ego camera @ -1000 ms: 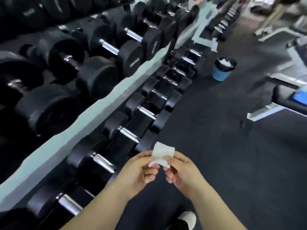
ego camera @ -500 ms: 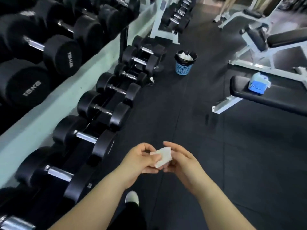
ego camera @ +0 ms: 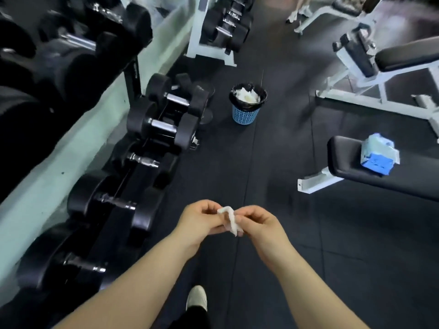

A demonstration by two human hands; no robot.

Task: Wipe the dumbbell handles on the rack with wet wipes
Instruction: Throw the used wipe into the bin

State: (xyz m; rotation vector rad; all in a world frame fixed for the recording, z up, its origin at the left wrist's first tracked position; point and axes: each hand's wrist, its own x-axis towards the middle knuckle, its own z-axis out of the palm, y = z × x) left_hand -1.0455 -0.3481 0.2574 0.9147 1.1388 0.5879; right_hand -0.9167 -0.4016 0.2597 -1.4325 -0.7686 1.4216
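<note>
Both hands are out front over the dark floor (ego camera: pixel 308 257). The left hand (ego camera: pixel 202 220) and right hand (ego camera: pixel 259 224) each pinch the same white wipe (ego camera: pixel 231 222) between thumb and curled fingers, backs of the hands up, fingertips nearly meeting. The wipe is folded into a skinny strip. Its long axis runs roughly far-to-near, with the top end hooked over toward the left hand and the bottom end poking out under the right fingers. The forearms come in from the bottom corners and angle toward each other.

So the wipe is out in the aisle, well apart from the dumbbells (ego camera: pixel 140 119) lined up low on the rack (ego camera: pixel 133 74) to the left. Their chrome handles (ego camera: pixel 164 125) lie crosswise, wall side to aisle side. Further ahead is a blue bin (ego camera: pixel 245 115) with crumpled white stuff in it. Off right is a black bench (ego camera: pixel 370 176) with a blue wipes pack (ego camera: pixel 377 160) sitting on it. One white shoe (ego camera: pixel 196 298) shows down below.
</note>
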